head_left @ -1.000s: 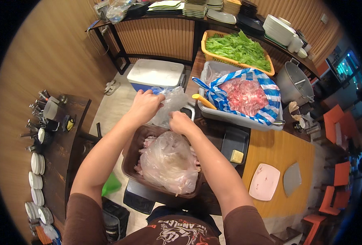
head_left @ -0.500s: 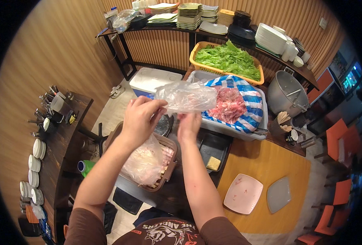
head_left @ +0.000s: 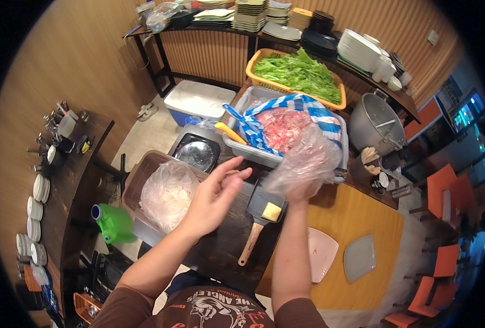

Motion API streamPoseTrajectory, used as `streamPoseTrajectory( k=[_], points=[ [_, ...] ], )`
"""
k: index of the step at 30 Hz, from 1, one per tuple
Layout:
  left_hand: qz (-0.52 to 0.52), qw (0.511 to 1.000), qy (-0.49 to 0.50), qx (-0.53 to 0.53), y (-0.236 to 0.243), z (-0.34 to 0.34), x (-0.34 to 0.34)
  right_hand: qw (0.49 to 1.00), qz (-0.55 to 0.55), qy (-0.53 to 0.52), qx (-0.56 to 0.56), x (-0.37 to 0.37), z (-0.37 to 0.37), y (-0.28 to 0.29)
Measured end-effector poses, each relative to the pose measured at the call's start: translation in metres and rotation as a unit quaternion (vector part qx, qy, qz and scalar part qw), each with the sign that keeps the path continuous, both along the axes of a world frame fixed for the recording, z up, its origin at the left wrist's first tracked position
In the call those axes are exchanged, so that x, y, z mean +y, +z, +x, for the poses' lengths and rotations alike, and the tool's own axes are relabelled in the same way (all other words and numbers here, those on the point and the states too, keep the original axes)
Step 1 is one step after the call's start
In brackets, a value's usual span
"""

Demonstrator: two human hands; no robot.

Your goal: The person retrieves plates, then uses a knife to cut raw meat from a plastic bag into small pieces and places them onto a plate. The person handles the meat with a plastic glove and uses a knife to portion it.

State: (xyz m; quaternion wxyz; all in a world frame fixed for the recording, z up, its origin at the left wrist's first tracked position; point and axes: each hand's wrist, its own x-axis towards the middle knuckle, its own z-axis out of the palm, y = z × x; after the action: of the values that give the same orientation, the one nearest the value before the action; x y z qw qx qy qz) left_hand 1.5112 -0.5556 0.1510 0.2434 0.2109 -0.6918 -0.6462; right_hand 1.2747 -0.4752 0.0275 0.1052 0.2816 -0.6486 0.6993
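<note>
Right hand (head_left: 302,191) apparently inside crumpled, translucent plastic bag (head_left: 309,159); left hand (head_left: 215,198) extended.

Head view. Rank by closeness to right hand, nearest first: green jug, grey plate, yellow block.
From the right hand:
1. Yellow block: in the dark pan, just left of the hand.
2. Grey plate: on the tabletop, right.
3. Green jug: well left.

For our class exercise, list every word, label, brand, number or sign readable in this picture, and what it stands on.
Brown shirt: pale and red lettering on the chest; I won't copy its wording.
Bright screen at right: too blurred to read.
Green jug: no readable lettering shows.
</note>
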Motion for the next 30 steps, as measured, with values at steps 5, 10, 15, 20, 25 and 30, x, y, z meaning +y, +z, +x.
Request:
streamPoseTrajectory(
  k=[5,10,15,20,25,30],
  points=[
    [0.379,0.913,-0.063,0.136,0.004,0.046,-0.031,0.969,-0.065,0.143,-0.191,0.026,-0.056,0.011],
    [0.324,0.936,-0.032,0.135,0.008,0.081,-0.038,0.989,0.104,0.072,-0.077,0.030,-0.070,0.041],
    [0.071,0.980,0.188,-0.002,-0.003,0.127,-0.042,0.963,0.256,0.016,0.086,0.035,-0.114,0.019],
    [-0.082,0.903,0.412,-0.085,-0.052,0.248,-0.096,0.904,0.402,-0.089,0.113,0.054,-0.152,0.001],
    [-0.210,0.795,0.514,-0.245,-0.199,0.422,-0.127,0.885,0.464,0.039,-0.018,0.014,-0.154,0.025],
    [0.110,0.751,0.250,-0.601,-0.285,0.531,0.063,0.774,0.526,-0.068,0.347,-0.019,-0.153,0.016]
  ],
)
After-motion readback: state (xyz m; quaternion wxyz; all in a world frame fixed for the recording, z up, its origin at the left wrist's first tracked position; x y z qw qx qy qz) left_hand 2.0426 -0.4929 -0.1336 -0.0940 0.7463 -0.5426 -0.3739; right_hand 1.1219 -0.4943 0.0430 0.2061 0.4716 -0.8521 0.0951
